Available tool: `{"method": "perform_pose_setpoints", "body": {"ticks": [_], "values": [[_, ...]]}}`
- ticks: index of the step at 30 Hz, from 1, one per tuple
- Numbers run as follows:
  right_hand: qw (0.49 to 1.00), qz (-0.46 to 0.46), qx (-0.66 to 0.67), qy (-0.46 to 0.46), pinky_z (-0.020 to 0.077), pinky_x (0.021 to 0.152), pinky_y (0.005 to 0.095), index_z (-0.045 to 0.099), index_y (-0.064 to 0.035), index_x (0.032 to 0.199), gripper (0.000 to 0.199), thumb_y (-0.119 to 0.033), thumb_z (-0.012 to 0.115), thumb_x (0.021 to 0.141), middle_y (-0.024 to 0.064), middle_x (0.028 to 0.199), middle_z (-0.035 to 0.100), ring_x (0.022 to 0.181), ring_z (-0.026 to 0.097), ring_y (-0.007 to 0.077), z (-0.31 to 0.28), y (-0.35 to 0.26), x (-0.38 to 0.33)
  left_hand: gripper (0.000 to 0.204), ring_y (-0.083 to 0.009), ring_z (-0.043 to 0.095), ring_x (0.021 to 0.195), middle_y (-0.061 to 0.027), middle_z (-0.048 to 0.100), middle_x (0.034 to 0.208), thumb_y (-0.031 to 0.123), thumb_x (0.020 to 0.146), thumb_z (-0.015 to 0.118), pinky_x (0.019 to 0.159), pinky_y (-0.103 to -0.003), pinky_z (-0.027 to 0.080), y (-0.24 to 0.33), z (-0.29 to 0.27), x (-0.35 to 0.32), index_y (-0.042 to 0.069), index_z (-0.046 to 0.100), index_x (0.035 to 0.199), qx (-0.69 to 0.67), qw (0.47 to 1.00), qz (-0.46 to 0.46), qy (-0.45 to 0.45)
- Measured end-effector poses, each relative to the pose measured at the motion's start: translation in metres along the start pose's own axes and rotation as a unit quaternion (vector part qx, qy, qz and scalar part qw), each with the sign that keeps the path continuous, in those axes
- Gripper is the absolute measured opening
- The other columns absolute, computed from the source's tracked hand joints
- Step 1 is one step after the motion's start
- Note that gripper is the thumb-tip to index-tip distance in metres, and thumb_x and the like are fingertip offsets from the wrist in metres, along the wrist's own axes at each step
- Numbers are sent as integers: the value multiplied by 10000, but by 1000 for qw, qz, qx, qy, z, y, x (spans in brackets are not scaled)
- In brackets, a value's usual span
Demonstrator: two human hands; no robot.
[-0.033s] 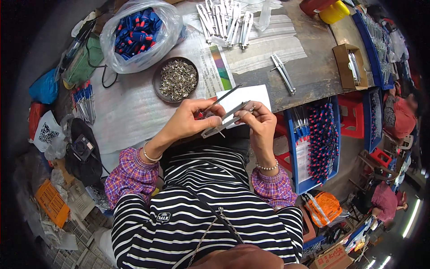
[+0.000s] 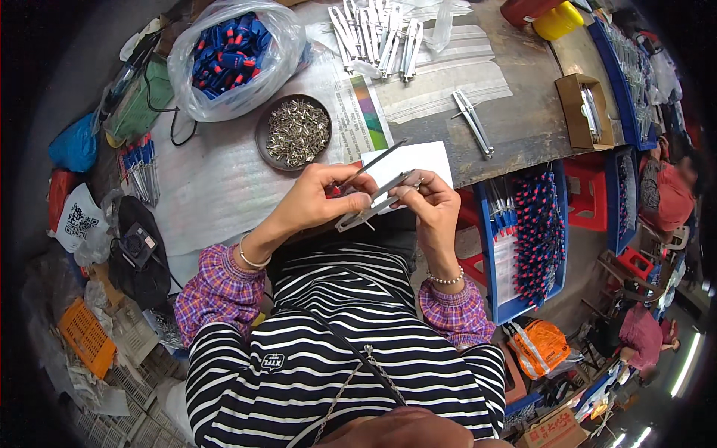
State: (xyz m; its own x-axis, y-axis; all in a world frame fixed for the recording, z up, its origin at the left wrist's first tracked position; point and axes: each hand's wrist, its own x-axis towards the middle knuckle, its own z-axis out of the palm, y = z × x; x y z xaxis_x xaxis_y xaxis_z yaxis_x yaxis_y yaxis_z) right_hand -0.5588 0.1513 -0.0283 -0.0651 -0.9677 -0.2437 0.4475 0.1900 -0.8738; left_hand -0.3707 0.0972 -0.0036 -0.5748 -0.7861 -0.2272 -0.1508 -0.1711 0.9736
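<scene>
My left hand (image 2: 321, 196) is closed round something with a bit of red at its grip, from which a thin dark metal strip (image 2: 382, 160) slants up to the right. Between finger and thumb, my right hand (image 2: 433, 200) pinches a silver piece of two long metal channels (image 2: 370, 212) joined near one end, with a thin pin sticking out below. The channels' lower end lies by my left fingertips; whether they touch is hard to tell. Beyond both hands, a white sheet (image 2: 427, 158) lies at the table edge. A round bowl of small metal rivets (image 2: 297, 104) stands just past my left hand.
A clear bag (image 2: 179, 71) of blue-and-red handles stands at the back left. Several silver metal pieces (image 2: 381, 33) lie at the back, and another pair (image 2: 473, 123) lies to the right. A blue tray (image 2: 489, 261) of blue-and-red tools and a cardboard box (image 2: 571, 112) are on the right.
The dark strip's tip has shifted very slightly to the right. Both hands keep their hold.
</scene>
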Motion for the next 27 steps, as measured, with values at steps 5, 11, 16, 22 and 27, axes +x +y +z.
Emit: {"method": "perform_pose_setpoints", "body": {"ticks": [5, 11, 16, 22, 27], "values": [[999, -14, -38, -18, 518, 672, 230, 568, 64, 929, 127, 40, 580, 805, 87, 845, 617, 762, 616, 122, -1, 2, -2, 209, -64, 551, 732, -21, 618, 801, 56, 749, 665, 656, -193, 434, 10, 5, 4, -17, 636, 943, -99, 991, -59, -64], [999, 18, -20, 19, 507, 696, 227, 557, 61, 964, 152, 30, 578, 817, 80, 868, 616, 786, 608, 121, 4, 3, -2, 246, -72, 549, 741, -23, 602, 815, 37, 770, 636, 675, -198, 442, 2, 12, 3, -9, 607, 1010, -138, 988, -37, -66], [990, -59, -46, 120, 508, 670, 229, 553, 61, 1023, 213, 15, 588, 818, 74, 873, 601, 781, 587, 105, 4, 2, -5, 271, -68, 546, 753, -24, 600, 835, 31, 782, 619, 685, -202, 445, 2, 13, 3, 3, 600, 1051, -113, 993, -27, -29], [993, -16, -115, 36, 479, 586, 194, 604, 41, 892, 104, -16, 625, 808, 44, 771, 611, 648, 573, 85, 10, -12, -18, 275, -58, 541, 730, -18, 601, 818, -1, 772, 625, 668, -194, 441, 0, 17, 1, 9, 619, 1046, -55, 998, -9, 4], [975, -77, -201, 53, 450, 530, 171, 609, 35, 860, 97, -15, 652, 789, 26, 771, 605, 629, 563, 58, 9, -12, -21, 256, -49, 481, 594, -11, 562, 689, -25, 686, 658, 534, -188, 372, 2, 23, 1, 44, 677, 932, 20, 996, 69, 46]]}}
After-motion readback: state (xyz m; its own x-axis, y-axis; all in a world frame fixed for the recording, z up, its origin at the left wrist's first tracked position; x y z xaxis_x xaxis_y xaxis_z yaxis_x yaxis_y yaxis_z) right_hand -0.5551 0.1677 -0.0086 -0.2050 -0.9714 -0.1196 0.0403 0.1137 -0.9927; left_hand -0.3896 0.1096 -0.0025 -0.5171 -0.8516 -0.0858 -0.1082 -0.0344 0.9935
